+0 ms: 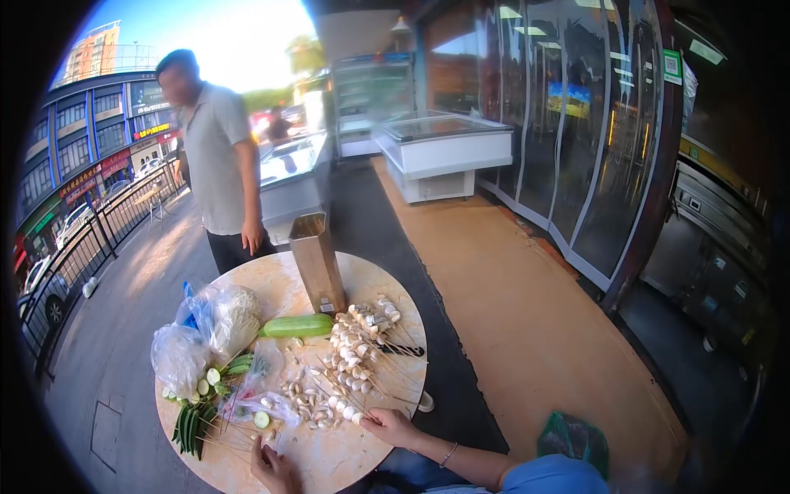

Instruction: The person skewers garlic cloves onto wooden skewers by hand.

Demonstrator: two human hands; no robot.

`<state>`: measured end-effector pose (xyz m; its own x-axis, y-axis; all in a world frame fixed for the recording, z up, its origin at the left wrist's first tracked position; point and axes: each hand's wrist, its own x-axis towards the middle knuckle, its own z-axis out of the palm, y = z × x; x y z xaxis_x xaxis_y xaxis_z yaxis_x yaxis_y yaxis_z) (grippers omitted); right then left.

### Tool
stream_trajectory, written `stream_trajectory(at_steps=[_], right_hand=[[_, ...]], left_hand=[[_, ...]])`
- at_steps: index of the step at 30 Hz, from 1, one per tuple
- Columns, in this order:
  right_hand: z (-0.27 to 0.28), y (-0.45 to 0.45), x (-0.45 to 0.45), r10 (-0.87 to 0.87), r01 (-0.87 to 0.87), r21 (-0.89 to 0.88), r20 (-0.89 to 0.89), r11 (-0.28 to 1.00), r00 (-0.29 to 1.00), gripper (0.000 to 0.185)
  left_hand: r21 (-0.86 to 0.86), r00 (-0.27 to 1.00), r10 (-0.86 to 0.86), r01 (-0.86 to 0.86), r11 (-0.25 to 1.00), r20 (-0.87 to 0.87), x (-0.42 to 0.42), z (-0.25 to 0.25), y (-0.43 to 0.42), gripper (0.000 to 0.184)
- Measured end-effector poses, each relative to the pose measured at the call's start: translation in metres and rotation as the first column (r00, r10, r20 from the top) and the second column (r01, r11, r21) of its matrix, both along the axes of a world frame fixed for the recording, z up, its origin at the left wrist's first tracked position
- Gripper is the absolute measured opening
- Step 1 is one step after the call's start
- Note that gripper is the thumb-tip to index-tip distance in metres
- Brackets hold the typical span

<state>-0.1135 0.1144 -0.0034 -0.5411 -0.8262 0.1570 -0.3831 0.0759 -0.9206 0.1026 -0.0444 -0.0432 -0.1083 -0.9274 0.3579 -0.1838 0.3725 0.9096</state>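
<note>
My right hand (393,426) is closed at the table's front right, pinching a skewer of white mushrooms (344,408) that points away to the left. Low at the front edge is my left hand (276,469), its fingers bent together; whatever they hold, if anything, I cannot make out. Between and beyond the hands lie loose mushrooms (304,399). A pile of finished mushroom skewers (355,350) rests behind my right hand. Left of the loose mushrooms are a thin plastic bag (267,362), a cut round of green vegetable (262,420) and skewered green slices (191,426).
The round table (374,276) bears a tall metal container (317,262), a long green gourd (296,326) and filled plastic bags (230,317). Across it stands a person (216,156). White display freezers (444,148) are behind; a green bag (573,440) is at the right.
</note>
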Motion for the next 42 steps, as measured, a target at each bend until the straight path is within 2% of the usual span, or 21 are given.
stream_trajectory(at_steps=[1,2,3,5,7,11,13,17,22,23,27,29,33,42], right_hand=[[0.002,0.000,0.000,-0.013,0.014,0.056,-0.022,0.998,1.000,0.032],[0.004,0.001,0.002,-0.046,0.047,0.060,-0.030,0.997,0.998,0.030],[0.009,0.002,0.003,-0.032,0.036,0.061,-0.063,0.997,0.997,0.028],[0.004,-0.001,0.002,-0.044,0.044,0.007,-0.018,0.999,0.999,0.023],[0.003,-0.001,0.002,-0.027,0.026,0.025,0.023,0.999,0.999,0.024],[-0.007,-0.001,0.001,0.005,-0.006,0.054,0.021,0.999,1.000,0.024],[-0.011,-0.002,0.000,-0.017,0.015,0.026,0.100,1.000,0.995,0.024],[-0.009,-0.002,0.001,-0.015,0.014,0.007,0.124,1.000,0.992,0.021],[-0.007,-0.001,0.002,-0.006,0.005,0.011,0.170,1.000,0.985,0.021],[-0.009,-0.001,0.001,-0.006,0.004,0.013,0.212,1.000,0.977,0.021],[-0.023,0.002,-0.006,0.008,-0.012,0.022,0.186,1.000,0.983,0.022],[-0.020,0.001,-0.003,0.011,-0.008,-0.011,0.242,1.000,0.970,0.022],[-0.005,-0.001,0.006,0.056,-0.052,-0.025,0.204,0.998,0.977,0.020],[-0.004,-0.001,0.005,0.105,-0.104,-0.017,0.140,0.994,0.985,0.020]], left_hand=[[0.050,0.996,0.049,-0.045,0.998,-0.079,-0.005,0.016,0.009,0.019],[0.080,0.999,0.006,-0.003,0.997,-0.037,0.001,0.003,0.003,0.021],[0.057,0.999,-0.004,0.001,0.998,0.051,0.002,0.015,0.005,0.020],[0.106,1.000,0.012,-0.013,0.994,0.009,0.002,0.012,0.003,0.018],[0.112,0.999,-0.021,0.018,0.993,0.029,0.004,0.012,0.002,0.017],[0.057,0.991,0.021,-0.028,0.998,0.129,0.002,0.019,0.006,0.016],[0.073,0.984,-0.008,-0.006,0.997,0.178,0.005,0.019,0.006,0.018],[0.124,0.991,-0.003,-0.014,0.992,0.132,0.004,0.023,0.007,0.019],[0.052,0.976,0.003,-0.015,0.999,0.216,0.004,0.027,0.009,0.018],[0.054,0.976,0.019,-0.031,0.998,0.216,0.004,0.029,0.009,0.018],[0.084,0.961,-0.016,-0.007,0.996,0.274,0.003,0.038,0.012,0.019],[-0.015,0.952,-0.011,0.017,1.000,0.305,0.006,0.033,0.009,0.018],[-0.114,0.941,0.012,0.028,0.993,0.337,0.012,0.025,0.008,0.017],[-0.109,0.939,0.017,0.021,0.994,0.342,0.013,0.026,0.008,0.017]])
